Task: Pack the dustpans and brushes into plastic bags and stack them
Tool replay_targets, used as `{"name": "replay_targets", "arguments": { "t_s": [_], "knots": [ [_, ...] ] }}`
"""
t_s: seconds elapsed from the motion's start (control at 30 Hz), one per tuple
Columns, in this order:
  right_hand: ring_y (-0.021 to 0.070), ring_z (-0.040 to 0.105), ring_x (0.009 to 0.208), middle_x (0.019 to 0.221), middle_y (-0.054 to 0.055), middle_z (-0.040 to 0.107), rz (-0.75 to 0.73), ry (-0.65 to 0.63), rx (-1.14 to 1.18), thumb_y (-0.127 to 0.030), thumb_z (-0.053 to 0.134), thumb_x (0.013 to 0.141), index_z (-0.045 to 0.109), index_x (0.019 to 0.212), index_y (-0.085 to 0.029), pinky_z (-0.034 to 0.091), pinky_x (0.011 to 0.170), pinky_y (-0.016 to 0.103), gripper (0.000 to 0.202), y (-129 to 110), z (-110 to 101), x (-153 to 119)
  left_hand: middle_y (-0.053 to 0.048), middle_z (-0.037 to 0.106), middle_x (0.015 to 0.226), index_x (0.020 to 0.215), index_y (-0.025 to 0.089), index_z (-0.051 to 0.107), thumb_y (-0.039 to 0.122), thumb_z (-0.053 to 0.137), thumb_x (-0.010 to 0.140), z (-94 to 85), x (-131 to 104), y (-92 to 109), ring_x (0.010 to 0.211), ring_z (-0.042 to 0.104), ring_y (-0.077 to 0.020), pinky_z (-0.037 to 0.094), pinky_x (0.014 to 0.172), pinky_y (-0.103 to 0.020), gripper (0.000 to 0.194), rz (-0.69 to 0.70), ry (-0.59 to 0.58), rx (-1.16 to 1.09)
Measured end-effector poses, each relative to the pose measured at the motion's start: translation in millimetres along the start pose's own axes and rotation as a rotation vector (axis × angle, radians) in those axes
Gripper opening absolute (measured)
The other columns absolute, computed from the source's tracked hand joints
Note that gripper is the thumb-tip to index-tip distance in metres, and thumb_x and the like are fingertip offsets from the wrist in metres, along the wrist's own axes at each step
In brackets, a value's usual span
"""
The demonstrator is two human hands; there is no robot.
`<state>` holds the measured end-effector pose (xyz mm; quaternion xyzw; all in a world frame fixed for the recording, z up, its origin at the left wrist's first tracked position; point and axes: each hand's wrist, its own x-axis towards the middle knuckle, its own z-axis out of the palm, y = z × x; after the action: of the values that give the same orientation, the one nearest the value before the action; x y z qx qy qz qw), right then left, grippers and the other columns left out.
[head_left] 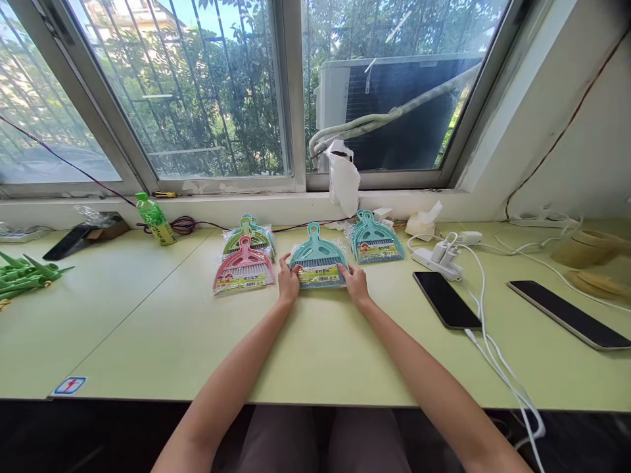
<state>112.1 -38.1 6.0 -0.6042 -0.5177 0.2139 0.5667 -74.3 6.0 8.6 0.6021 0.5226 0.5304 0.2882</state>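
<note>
Between my two hands is a teal dustpan and brush set in clear plastic wrap with a yellow label. My left hand grips its lower left corner, and my right hand grips its lower right corner. Left of it lies a pink dustpan and brush set, overlapping a green dustpan and brush set behind. Off to the right, a second wrapped teal set lies near the window wall. The undersides of my fingers are hidden.
A green bottle stands at the back left, near coiled cable. Green items lie far left. On the right are a phone, a power strip, white cables and a tablet-like device. The table edge is near me.
</note>
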Motion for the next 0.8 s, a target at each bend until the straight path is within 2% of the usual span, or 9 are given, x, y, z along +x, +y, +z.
{"name": "replay_targets", "arguments": {
  "t_s": [0.1,0.27,0.43,0.5,0.57,0.63,0.7,0.8],
  "knots": [
    [0.0121,0.03,0.056,0.053,-0.004,0.038,0.012,0.005,0.003,-0.069,0.047,0.075,0.055,0.065,-0.018,0.024,0.054,0.027,0.053,2.4,0.6,0.7,0.0,0.061,0.071,0.127,0.018,0.041,0.015,0.049,0.087,0.1,2.0,-2.0,0.06,0.057,-0.0141,0.042,0.06,-0.024,0.041,0.003,-0.009,-0.008],
    [0.0148,0.04,0.063,0.061,0.001,0.053,0.027,0.0,0.019,-0.063,0.047,0.077,0.06,0.071,-0.016,0.032,0.059,0.026,0.049,5.9,1.9,1.8,-0.002,0.064,0.077,0.129,0.019,0.039,0.019,0.051,0.088,-2.1,3.5,-1.0,0.069,0.063,-0.0165,0.046,0.067,-0.026,0.043,-0.01,-0.029,-0.002],
    [0.0173,0.047,0.067,0.068,0.004,0.06,0.057,0.02,-0.007,-0.058,0.046,0.077,0.061,0.075,-0.017,0.036,0.062,0.028,0.044,10.4,2.5,2.9,-0.007,0.066,0.087,0.134,0.018,0.035,0.029,0.048,0.092,-1.7,-1.5,3.0,0.086,0.065,-0.0243,0.046,0.08,-0.036,0.045,0.043,-0.057,0.333],
    [0.018,0.048,0.067,0.07,0.005,0.061,0.104,0.038,-0.005,-0.057,0.045,0.075,0.061,0.075,-0.017,0.037,0.063,0.028,0.043,13.1,2.3,4.1,-0.014,0.064,0.105,0.135,0.017,0.035,0.032,0.048,0.092,-1.8,-4.5,6.7,0.104,0.06,-0.029,0.045,0.086,-0.041,0.048,0.147,-0.049,0.454],
    [0.0182,0.05,0.067,0.072,0.006,0.063,0.145,0.046,0.015,-0.058,0.045,0.074,0.061,0.075,-0.018,0.037,0.063,0.028,0.044,16.3,2.2,5.8,-0.02,0.052,0.129,0.135,0.016,0.037,0.032,0.05,0.091,-3.2,-7.3,12.5,0.123,0.047,-0.0327,0.04,0.097,-0.047,0.049,0.306,0.006,0.544],
    [0.0181,0.05,0.067,0.073,0.006,0.063,0.168,0.054,0.033,-0.06,0.045,0.072,0.06,0.075,-0.018,0.037,0.063,0.028,0.045,19.2,2.4,7.6,-0.021,0.04,0.142,0.135,0.016,0.04,0.03,0.051,0.091,-4.8,-10.1,19.3,0.134,0.035,-0.0337,0.03,0.107,-0.053,0.048,0.495,0.041,0.621],
    [0.018,0.051,0.067,0.073,0.006,0.064,0.185,0.057,0.042,-0.062,0.045,0.071,0.06,0.075,-0.018,0.037,0.061,0.027,0.046,21.2,2.6,9.1,-0.018,0.037,0.146,0.137,0.017,0.04,0.028,0.047,0.092,-4.1,-13.4,24.8,0.137,0.031,-0.031,0.021,0.113,-0.054,0.047,0.698,-0.031,0.678],
    [0.0182,0.051,0.067,0.073,0.006,0.064,0.188,0.052,0.05,-0.062,0.046,0.07,0.061,0.076,-0.017,0.037,0.061,0.027,0.047,21.5,2.4,9.7,-0.015,0.039,0.146,0.139,0.015,0.039,0.021,0.04,0.094,4.4,-19.6,26.0,0.137,0.034,-0.0265,0.023,0.116,-0.049,0.045,0.952,-0.281,0.739]
  ]
}}
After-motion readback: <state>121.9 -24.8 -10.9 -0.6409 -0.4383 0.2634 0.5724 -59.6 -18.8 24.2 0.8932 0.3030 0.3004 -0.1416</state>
